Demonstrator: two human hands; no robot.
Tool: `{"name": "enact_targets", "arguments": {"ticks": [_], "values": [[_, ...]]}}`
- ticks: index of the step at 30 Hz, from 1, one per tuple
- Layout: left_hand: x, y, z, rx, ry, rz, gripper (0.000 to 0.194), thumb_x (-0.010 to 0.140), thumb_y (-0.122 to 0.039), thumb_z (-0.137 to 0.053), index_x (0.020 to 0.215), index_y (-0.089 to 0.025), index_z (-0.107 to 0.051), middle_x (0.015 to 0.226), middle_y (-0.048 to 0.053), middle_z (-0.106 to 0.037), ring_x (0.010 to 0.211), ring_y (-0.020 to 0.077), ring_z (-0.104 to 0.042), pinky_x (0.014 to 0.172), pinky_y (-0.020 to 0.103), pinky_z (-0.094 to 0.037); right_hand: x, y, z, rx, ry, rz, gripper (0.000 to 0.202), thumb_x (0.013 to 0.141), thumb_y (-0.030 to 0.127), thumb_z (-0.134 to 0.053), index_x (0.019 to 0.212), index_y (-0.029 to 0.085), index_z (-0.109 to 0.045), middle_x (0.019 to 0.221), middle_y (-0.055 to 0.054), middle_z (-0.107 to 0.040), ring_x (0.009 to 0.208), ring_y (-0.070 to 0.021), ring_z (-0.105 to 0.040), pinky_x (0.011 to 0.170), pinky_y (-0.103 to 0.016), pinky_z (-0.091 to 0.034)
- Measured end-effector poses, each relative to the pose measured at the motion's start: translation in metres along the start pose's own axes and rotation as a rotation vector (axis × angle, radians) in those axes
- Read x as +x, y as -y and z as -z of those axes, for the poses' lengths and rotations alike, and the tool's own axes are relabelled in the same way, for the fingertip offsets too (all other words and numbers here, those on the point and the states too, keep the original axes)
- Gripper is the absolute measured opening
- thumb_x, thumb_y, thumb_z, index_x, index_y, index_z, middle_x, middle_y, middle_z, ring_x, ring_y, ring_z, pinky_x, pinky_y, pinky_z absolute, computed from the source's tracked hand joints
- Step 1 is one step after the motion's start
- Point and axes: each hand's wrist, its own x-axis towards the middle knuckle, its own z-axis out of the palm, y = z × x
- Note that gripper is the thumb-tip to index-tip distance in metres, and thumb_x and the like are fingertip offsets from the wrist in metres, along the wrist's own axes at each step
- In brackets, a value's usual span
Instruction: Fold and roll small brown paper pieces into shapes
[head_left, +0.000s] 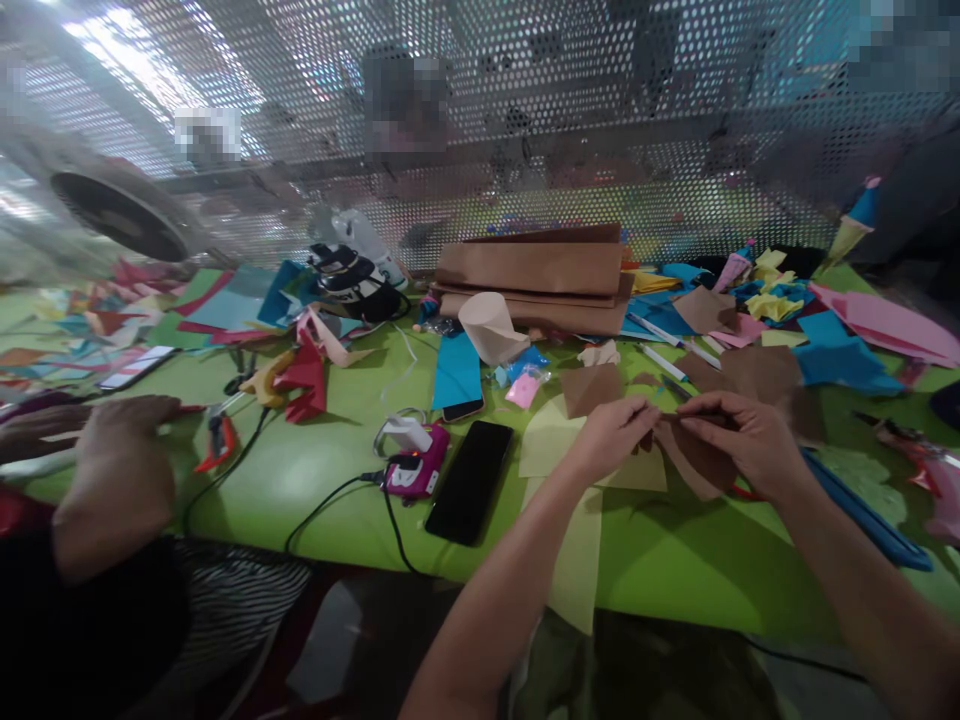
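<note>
Both of my hands pinch a piece of brown paper [697, 458] over the green table, and it hangs down between them. My left hand [619, 435] has thumb and fingers closed at the paper's left edge. My right hand [742, 440] grips the upper edge close by. Beneath my left hand lie pale yellow paper pieces [551, 440], one strip hanging over the table's front edge. Another brown scrap [590, 388] rests just behind my left hand. Something red shows partly under my right hand; its kind is hidden.
A black phone [470, 483] and a magenta power strip [417, 462] with cables lie left of my arms. Folded brown paper [529, 275] stands at the back. A blue tray [866, 510] sits at right. At far left, a co-worker's arm [120, 460] reaches over the table near red-handled scissors [217, 440].
</note>
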Motion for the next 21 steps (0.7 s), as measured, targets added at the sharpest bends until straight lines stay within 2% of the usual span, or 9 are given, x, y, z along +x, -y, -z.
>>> {"name": "enact_targets", "arguments": {"ticks": [4, 8, 15, 21], "values": [[0.003, 0.010, 0.000, -0.175, 0.049, 0.022, 0.040, 0.109, -0.049, -0.050, 0.084, -0.019, -0.059, 0.071, 0.001, -0.067, 0.063, 0.0119, -0.061, 0.064, 0.024, -0.048, -0.001, 0.001, 0.002, -0.044, -0.022, 0.065, 0.031, 0.079, 0.055, -0.090, 0.095, 0.029, -0.085, 0.093, -0.004, -0.082, 0.089, -0.0248, -0.073, 0.079, -0.037, -0.058], [0.003, 0.009, 0.002, -0.272, 0.086, 0.031, 0.045, 0.107, -0.057, -0.051, 0.086, -0.018, -0.060, 0.072, 0.003, -0.068, 0.063, 0.0126, -0.063, 0.063, 0.025, -0.052, -0.002, 0.001, 0.002, -0.093, -0.047, 0.129, 0.026, 0.082, 0.053, -0.087, 0.095, 0.030, -0.084, 0.094, -0.004, -0.082, 0.092, -0.0259, -0.074, 0.081, -0.039, -0.057], [-0.001, 0.000, 0.005, -0.257, 0.107, 0.055, 0.039, 0.104, -0.053, -0.059, 0.087, -0.018, -0.060, 0.075, 0.003, -0.069, 0.066, 0.0126, -0.064, 0.066, 0.025, -0.053, -0.004, 0.001, -0.001, -0.142, -0.067, 0.200, 0.017, 0.087, 0.045, -0.083, 0.095, 0.030, -0.083, 0.092, -0.004, -0.082, 0.088, -0.0250, -0.075, 0.077, -0.037, -0.058], [0.001, 0.002, 0.006, -0.173, 0.101, 0.021, 0.037, 0.109, -0.046, -0.048, 0.084, -0.020, -0.055, 0.074, 0.002, -0.067, 0.066, 0.0133, -0.063, 0.067, 0.025, -0.051, -0.007, 0.008, -0.003, -0.201, -0.005, 0.241, 0.017, 0.091, 0.041, -0.078, 0.100, 0.027, -0.082, 0.099, -0.006, -0.083, 0.090, -0.0250, -0.077, 0.079, -0.036, -0.061]]}}
